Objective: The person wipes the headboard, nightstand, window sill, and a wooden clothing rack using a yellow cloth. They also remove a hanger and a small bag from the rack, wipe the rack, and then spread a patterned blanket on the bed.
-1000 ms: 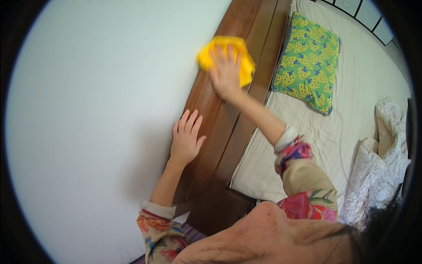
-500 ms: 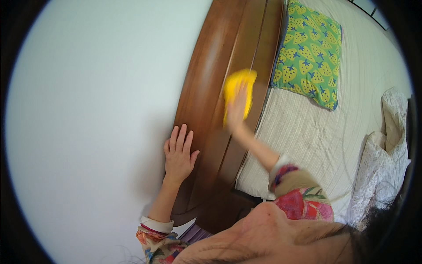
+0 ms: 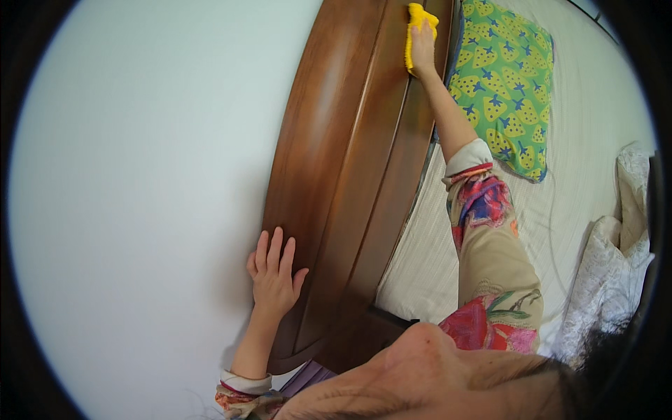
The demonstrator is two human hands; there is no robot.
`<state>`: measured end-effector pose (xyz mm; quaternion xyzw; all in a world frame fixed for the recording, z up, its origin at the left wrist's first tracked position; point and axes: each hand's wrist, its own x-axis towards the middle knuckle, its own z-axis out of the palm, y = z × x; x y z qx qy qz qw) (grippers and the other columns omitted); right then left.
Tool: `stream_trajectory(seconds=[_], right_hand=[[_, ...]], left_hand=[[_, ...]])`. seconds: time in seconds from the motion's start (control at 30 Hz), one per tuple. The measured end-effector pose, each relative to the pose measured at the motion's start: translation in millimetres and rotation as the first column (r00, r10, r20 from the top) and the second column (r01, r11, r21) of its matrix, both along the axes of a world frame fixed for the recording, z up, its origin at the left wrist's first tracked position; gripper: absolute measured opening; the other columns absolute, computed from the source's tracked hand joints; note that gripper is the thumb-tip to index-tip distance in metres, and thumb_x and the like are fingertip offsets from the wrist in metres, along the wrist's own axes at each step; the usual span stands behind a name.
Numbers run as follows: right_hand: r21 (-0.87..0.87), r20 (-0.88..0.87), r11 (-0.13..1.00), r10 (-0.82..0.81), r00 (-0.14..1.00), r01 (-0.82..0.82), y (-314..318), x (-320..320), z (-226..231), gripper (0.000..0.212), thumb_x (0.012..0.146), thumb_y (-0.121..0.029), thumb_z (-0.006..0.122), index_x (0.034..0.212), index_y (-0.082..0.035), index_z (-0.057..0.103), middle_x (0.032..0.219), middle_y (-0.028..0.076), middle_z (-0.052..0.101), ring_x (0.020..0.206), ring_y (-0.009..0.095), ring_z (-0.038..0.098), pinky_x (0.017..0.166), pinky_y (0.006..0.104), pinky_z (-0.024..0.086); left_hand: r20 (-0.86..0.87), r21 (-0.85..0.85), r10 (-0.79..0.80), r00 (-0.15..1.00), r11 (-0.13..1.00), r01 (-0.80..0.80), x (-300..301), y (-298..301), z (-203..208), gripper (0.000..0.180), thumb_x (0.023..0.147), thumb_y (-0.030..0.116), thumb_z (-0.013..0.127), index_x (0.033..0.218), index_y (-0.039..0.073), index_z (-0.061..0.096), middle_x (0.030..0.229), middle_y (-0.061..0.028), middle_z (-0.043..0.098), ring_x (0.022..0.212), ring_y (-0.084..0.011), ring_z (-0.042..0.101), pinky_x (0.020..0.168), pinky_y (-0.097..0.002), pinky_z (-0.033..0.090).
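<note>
A dark brown wooden headboard (image 3: 329, 133) with a long ledge runs up the middle of the view. My right hand (image 3: 423, 52), arm stretched far forward, holds a bright yellow cloth (image 3: 413, 28) against the ledge near its far end. Part of the cloth is hidden under my palm and fingers. My left hand (image 3: 274, 281) rests on the headboard's near outer edge beside the wall, fingers spread and nothing in it.
A green pillow with a yellow strawberry print (image 3: 498, 84) lies on the cream-coloured bed sheet (image 3: 434, 231), right of the headboard. Crumpled white lacy fabric (image 3: 595, 280) sits at the bed's right. A pale wall (image 3: 140, 175) fills the left side.
My right hand has slid the yellow cloth away from me along the ledge, toward the far end. In the view, the left hand appears slightly lower, still on the headboard edge.
</note>
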<state>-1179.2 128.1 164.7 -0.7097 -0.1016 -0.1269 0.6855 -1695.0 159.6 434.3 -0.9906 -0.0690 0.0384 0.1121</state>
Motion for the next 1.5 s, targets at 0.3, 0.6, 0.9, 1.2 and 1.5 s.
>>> stream_trajectory(seconds=[0.3,0.6,0.9,1.2,1.5], right_hand=[[0.134,-0.381,0.991,0.069,0.922,-0.019,-70,-369,-182,0.065,0.099,-0.037,0.034,0.147,0.003,0.017,0.155,0.018,0.015,0.143,0.031,0.012,0.116,0.0379,0.008],[0.023,-0.381,0.828,0.525,0.761,-0.560,-145,-716,-70,0.065,0.091,-0.027,0.048,0.142,0.005,0.022,0.146,0.037,0.010,0.136,0.056,0.005,0.109,0.0632,0.007],[0.022,-0.089,1.000,0.013,0.996,-0.011,-36,-181,-80,0.059,0.094,-0.023,0.044,0.143,0.006,0.026,0.151,0.023,0.023,0.140,0.037,0.019,0.116,0.0401,0.013],[-0.171,0.161,0.838,0.543,0.824,-0.519,-104,-607,-39,0.063,0.080,-0.030,0.054,0.134,-0.003,0.036,0.140,0.033,0.026,0.130,0.054,0.025,0.104,0.0718,0.010],[0.207,0.099,0.968,0.121,0.988,-0.139,-10,-138,61,0.055,0.095,-0.023,0.047,0.141,0.005,0.032,0.151,0.020,0.024,0.141,0.033,0.020,0.115,0.0385,0.013]], left_hand=[[0.022,0.100,-0.009,1.000,0.995,0.007,4,-4,-1,0.057,0.092,0.036,0.049,0.138,0.003,0.040,0.148,-0.0198,0.031,0.136,-0.0395,0.025,0.101,-0.0490,0.024],[0.055,0.101,0.002,0.999,0.995,-0.007,0,-12,-7,0.063,0.086,0.022,0.060,0.140,0.004,0.035,0.150,-0.0191,0.026,0.137,-0.0406,0.022,0.102,-0.0510,0.022],[0.062,0.054,0.004,0.998,0.999,-0.007,5,-15,3,0.062,0.084,0.021,0.062,0.138,0.003,0.038,0.149,-0.0167,0.030,0.137,-0.0363,0.025,0.099,-0.0482,0.025],[0.090,0.069,-0.007,0.996,0.998,0.000,3,-15,1,0.058,0.088,0.028,0.057,0.137,0.004,0.041,0.148,-0.0133,0.034,0.137,-0.0328,0.027,0.099,-0.0436,0.026],[0.081,0.005,0.036,0.996,0.999,-0.037,4,-20,11,0.060,0.086,0.027,0.060,0.139,0.006,0.039,0.151,-0.0113,0.030,0.139,-0.0291,0.026,0.101,-0.0425,0.028]])
